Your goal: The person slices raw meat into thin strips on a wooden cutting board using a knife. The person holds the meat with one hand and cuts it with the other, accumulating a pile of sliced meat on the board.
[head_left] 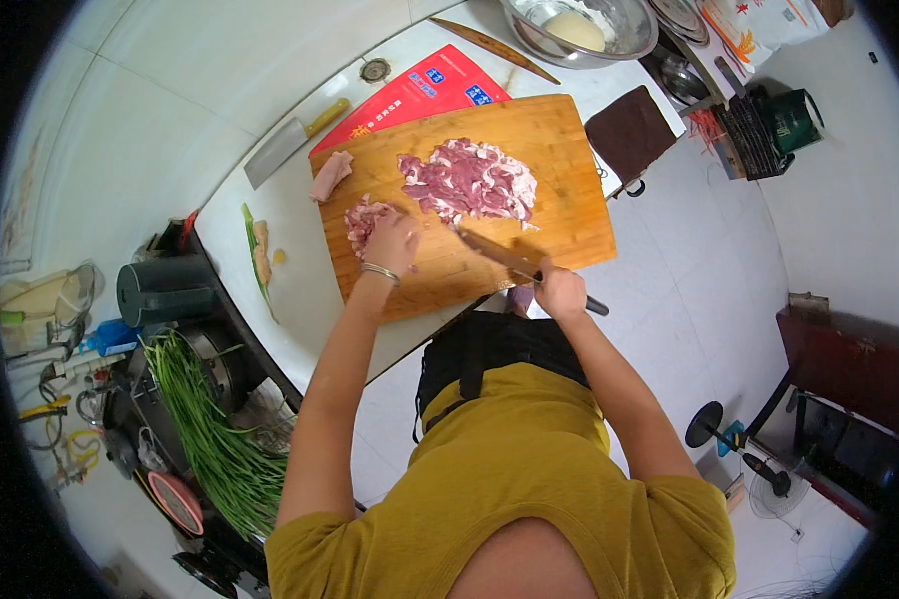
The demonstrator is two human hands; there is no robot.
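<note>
My right hand is wrapped round the dark handle of a kitchen knife. Its blade lies low over the wooden cutting board, with the tip toward the meat. My left hand, with a bangle at the wrist, has its fingers bent down and closed at the edge of a small pile of chopped meat; the fingertips are partly hidden. Farther back on the board spreads a larger heap of sliced raw meat. A pale pink piece of meat sits at the board's left edge.
Left of the board lie a cleaver, ginger and a green onion. A red printed sheet is partly under the board. A steel bowl with dough stands at the back. Long green chives are at lower left.
</note>
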